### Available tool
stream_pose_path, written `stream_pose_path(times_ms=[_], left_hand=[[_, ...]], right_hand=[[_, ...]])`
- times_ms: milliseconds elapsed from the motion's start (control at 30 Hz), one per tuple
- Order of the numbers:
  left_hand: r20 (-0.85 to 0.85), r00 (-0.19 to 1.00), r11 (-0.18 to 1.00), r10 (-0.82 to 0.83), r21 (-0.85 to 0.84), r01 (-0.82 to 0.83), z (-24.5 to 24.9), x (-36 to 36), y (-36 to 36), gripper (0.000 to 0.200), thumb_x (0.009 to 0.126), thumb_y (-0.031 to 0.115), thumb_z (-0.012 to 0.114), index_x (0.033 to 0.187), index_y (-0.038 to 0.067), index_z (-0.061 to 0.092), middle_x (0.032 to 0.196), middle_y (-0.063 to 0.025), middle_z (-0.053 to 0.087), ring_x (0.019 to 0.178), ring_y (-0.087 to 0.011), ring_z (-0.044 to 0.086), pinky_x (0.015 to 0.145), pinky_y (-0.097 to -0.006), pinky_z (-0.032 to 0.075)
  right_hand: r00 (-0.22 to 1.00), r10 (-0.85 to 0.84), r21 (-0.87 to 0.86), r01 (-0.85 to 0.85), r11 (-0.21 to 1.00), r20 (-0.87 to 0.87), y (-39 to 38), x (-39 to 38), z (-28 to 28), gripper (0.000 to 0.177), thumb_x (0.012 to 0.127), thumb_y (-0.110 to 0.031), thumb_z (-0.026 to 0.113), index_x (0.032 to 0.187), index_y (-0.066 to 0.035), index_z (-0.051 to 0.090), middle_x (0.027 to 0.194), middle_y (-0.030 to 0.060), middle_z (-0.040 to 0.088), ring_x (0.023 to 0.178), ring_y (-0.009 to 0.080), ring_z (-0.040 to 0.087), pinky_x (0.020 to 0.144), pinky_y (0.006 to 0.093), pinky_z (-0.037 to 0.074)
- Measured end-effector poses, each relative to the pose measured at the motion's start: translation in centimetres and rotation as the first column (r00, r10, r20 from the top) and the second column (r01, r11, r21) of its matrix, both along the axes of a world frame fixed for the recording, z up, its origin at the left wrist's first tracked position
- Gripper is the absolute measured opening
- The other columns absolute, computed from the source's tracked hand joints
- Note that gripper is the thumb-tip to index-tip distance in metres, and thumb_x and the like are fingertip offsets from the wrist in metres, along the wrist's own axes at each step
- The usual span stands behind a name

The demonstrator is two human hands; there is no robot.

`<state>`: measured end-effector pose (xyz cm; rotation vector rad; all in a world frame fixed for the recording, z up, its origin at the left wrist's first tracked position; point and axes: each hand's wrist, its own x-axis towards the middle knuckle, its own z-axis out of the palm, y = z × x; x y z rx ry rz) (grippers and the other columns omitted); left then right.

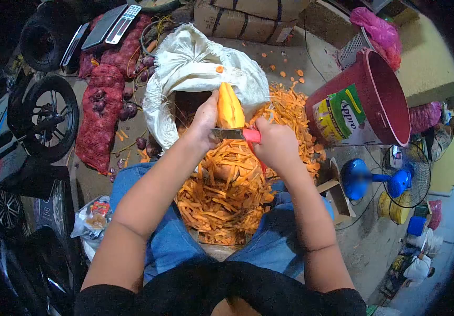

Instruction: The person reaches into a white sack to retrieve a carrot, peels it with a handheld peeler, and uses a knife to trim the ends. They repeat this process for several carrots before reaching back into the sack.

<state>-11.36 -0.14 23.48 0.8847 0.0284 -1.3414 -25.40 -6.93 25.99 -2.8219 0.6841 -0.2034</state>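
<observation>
Concrete floor (332, 63) strewn with a heap of orange peelings (227, 195). Above heap: left hand (203, 121) clenched around orange vegetable (229, 108), right hand (274, 145) fisted on red-handled knife (235, 134).

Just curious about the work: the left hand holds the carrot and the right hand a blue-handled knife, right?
No, the knife handle is red, the head view shows. The left hand does hold the carrot, the right hand the knife.
</observation>
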Motion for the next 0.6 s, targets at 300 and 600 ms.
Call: stream_pose_path(times_ms=[300, 600], left_hand=[[-0.013, 0.998, 0.997, 0.069, -0.031, -0.069, 0.19, -0.04, -0.02, 0.039, 0.084, 0.038, 0.025, 0.093, 0.005, 0.045, 0.074, -0.0122, 0.055, 0.061, -0.021, 0.056, 0.054, -0.0316, 0.048], [-0.041, 0.998, 0.997, 0.055, -0.057, -0.058, 0.4, -0.19, 0.02, 0.037, 0.084, 0.036, 0.025, 0.091, 0.006, 0.044, 0.072, -0.0113, 0.055, 0.062, -0.0199, 0.056, 0.053, -0.0307, 0.048]], right_hand=[[0.998, -0.03, -0.02, 0.031, 0.999, 0.061, -0.07, 0.08, 0.04, 0.015, 0.063, -0.017, 0.055, 0.068, -0.006, 0.046, 0.051, 0.0126, 0.05, 0.048, 0.0285, 0.052, 0.045, 0.038, 0.041], [0.999, -0.019, -0.022, 0.02, 1.0, 0.025, -0.05, 0.13, 0.49, 0.014, 0.063, -0.017, 0.055, 0.07, -0.007, 0.047, 0.051, 0.0121, 0.051, 0.048, 0.0281, 0.052, 0.045, 0.0376, 0.041]])
